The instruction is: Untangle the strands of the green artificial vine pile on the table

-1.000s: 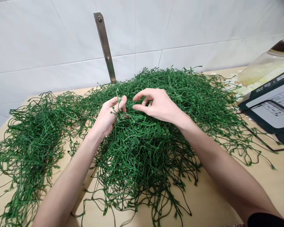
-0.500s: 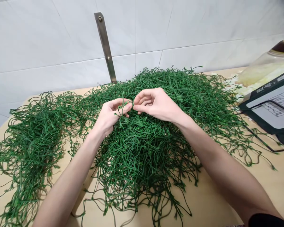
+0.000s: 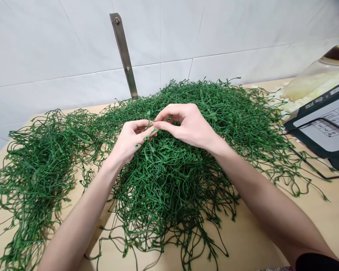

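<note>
A big heap of thin green artificial plant stems (image 3: 183,177) lies tangled in front of me. Over its middle, my left hand (image 3: 132,137) is closed in a pinch on a green plant stem (image 3: 142,141) with small leafy tips. The fingertips of my right hand (image 3: 183,122) meet those of the left and pinch at the same stem; the exact spot between them is hidden by the fingers.
A second pile of green stems (image 3: 42,169) spreads over the left of the wooden table (image 3: 254,229). A metal strip (image 3: 124,56) stands against the tiled wall. At right are a dark box with a label (image 3: 324,120), a clear jar (image 3: 307,81) and white petal-like pieces (image 3: 279,101).
My right hand has shifted slightly left, and its fingertips now overlap those of my left hand at the stem. The view has shifted a little.
</note>
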The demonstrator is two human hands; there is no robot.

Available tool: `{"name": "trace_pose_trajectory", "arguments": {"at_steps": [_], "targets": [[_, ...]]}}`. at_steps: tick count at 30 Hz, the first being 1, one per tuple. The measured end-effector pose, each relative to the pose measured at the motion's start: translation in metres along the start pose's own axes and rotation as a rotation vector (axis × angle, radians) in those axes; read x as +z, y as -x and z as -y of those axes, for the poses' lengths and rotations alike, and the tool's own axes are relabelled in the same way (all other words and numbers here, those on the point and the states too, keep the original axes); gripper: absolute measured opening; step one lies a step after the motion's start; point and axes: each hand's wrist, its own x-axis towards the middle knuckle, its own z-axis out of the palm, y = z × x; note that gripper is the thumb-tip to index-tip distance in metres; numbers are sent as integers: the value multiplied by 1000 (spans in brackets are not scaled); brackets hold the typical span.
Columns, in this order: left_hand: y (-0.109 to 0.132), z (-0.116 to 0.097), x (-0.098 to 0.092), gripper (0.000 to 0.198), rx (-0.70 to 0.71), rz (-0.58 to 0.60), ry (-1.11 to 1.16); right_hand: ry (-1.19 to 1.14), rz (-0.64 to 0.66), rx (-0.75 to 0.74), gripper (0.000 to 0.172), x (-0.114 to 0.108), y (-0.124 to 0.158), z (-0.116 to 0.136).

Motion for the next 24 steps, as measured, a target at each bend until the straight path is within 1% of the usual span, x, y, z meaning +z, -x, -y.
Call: {"name": "trace_pose_trajectory", "arguments": {"at_steps": [4, 7, 9, 11, 14, 17, 19, 24], "targets": [[1, -1, 0, 36, 33, 87, -75, -80, -41, 3, 16, 2, 0, -2], [2, -2, 1, 35, 67, 161, -46, -183, -74, 32, 26, 5, 0, -2], [3, -2, 2, 34, 96, 186, -27, -253, -91, 79, 33, 8, 1, -1], [4, -2, 3, 33, 137, 174, -19, -272, -115, 128, 35, 12, 2, 1], [5, -1, 4, 36, 182, 139, -18, -208, -185, 160, 30, 19, 4, 5], [5, 1, 5, 39, 156, 118, -4, -145, -256, 136, 21, 24, 7, 8], [5, 3, 6, 41, 140, 101, 16, -122, -296, 121, 18, 28, 8, 8], [3, 9, 10, 45, 114, 62, 49, -59, -356, 155, 21, 37, 10, 5]]}}
